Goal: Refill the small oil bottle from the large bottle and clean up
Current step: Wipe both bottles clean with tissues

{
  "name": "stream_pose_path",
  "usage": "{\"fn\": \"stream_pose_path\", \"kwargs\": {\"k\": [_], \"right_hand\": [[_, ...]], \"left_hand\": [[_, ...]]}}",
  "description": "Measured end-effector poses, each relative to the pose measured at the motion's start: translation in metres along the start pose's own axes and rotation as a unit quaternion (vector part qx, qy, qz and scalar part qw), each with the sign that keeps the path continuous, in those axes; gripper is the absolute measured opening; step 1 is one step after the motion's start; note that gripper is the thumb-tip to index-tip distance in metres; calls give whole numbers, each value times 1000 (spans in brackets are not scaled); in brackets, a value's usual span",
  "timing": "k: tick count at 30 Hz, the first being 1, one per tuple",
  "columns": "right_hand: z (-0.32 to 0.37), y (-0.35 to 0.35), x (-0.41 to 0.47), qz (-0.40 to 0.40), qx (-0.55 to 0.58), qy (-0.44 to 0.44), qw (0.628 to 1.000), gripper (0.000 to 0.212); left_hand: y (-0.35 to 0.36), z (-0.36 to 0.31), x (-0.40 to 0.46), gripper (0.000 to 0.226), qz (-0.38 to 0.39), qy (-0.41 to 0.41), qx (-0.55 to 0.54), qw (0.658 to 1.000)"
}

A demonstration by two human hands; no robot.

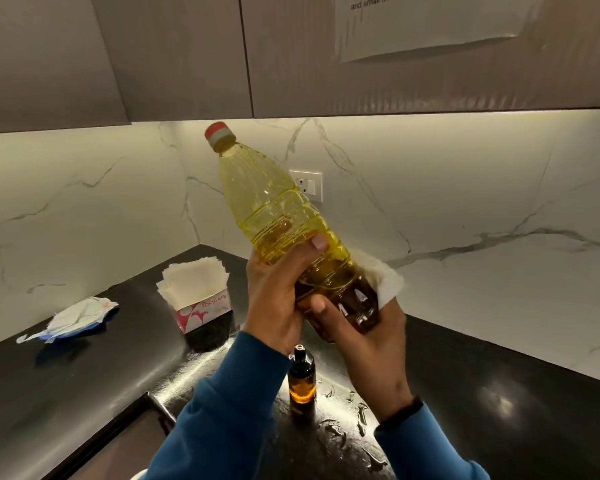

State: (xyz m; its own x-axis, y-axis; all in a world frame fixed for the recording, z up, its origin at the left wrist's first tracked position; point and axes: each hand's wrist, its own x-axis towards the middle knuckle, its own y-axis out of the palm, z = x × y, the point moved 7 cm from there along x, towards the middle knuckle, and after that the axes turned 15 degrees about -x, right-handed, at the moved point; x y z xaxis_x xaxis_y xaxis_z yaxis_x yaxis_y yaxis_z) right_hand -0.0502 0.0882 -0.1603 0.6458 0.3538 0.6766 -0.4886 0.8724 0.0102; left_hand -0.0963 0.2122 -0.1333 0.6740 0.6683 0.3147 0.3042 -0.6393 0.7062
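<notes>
Landmark: tissue box (201,304), open, on the black countertop (83,386) in the back corner.

Left of the box: crumpled white-and-blue wrapper (75,320) lying flat on the countertop, apart from the box.

Right of the box, raised above counter level: large oil bottle (277,216), clear plastic, yellow oil inside, red cap (219,134) on, tilted with the cap pointing up and left. Both hands on its lower half.

Left hand (277,292): fingers and thumb curled round the bottle mid-body, thumb tip visible on the front face. Blue sleeve (222,410) below it.

Right hand (364,344): wrapped round the bottle base from underneath, thumb across the front. White paper tissue (388,282) sits between this palm and the bottle, sticking out on the far right side.

Right of the box and nearer the camera, directly under the hands: small oil bottle (302,379), dark amber, upright on the countertop, black cap on, touched by neither hand.

Wet smears (347,431) on the countertop right of the small bottle.

Wall socket (307,186) on the marble backsplash behind the large bottle.
</notes>
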Motion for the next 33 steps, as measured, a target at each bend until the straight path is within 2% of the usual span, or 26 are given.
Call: {"fn": "stream_pose_path", "kwargs": {"k": [3, 5, 6, 8, 11, 13, 15, 16, 18, 21, 23, 25, 27, 29, 30, 32, 33], "right_hand": [[-18, 10, -4, 87, 130, 171, 973, 61], [-26, 19, -14, 146, 192, 252, 937, 63], [-27, 22, -16, 150, 205, 260, 932, 63], [-26, 20, -13, 108, 173, 224, 953, 62], [-14, 11, -7, 32, -16, 83, 996, 70], [-8, 8, -8, 3, -196, 2, 981, 79], [-3, 8, -11, -12, -270, -43, 962, 74], [-1, 10, -12, -6, -256, -53, 965, 68], [-1, 14, -8, 23, -143, -35, 989, 54], [-12, 17, 0, 83, -6, 73, 994, 41], [-21, 21, -1, 140, 61, 166, 974, 49], [-26, 28, -7, 196, 157, 249, 935, 62], [-26, 31, -10, 201, 233, 277, 910, 63], [-25, 30, -7, 156, 259, 257, 918, 59], [-25, 27, -3, 123, 240, 228, 936, 55], [-14, 15, 6, 51, 124, 108, 985, 48], [-5, 9, 7, 20, 44, 29, 998, 52]], "left_hand": [[-6, 1, 4, 62, 19, -32, -3, 999], [-9, 1, 4, 79, 17, -46, 4, 999], [-10, 1, 4, 85, 12, -52, 8, 999], [-14, 2, 5, 83, -3, -55, 20, 998], [-16, 4, 5, 63, -21, -51, 41, 998], [-15, 5, 4, 58, -30, -43, 49, 997], [-14, 2, 3, 58, -30, -24, 49, 998], [-13, 0, 2, 59, -27, -12, 51, 998], [-13, -3, 1, 63, -18, 12, 65, 998], [-12, -9, 2, 72, -9, 33, 87, 996], [-12, -11, 3, 71, -2, 34, 75, 997], [-11, -10, 3, 64, 4, 21, 37, 999], [-8, -8, 3, 63, 7, 10, 11, 1000], [-4, -9, 2, 65, 7, 15, 11, 1000], [-2, -9, 1, 66, 3, 22, 14, 1000], [1, -10, 0, 71, -15, 35, 18, 999], [1, -9, -1, 73, -28, 37, 19, 999]]}}
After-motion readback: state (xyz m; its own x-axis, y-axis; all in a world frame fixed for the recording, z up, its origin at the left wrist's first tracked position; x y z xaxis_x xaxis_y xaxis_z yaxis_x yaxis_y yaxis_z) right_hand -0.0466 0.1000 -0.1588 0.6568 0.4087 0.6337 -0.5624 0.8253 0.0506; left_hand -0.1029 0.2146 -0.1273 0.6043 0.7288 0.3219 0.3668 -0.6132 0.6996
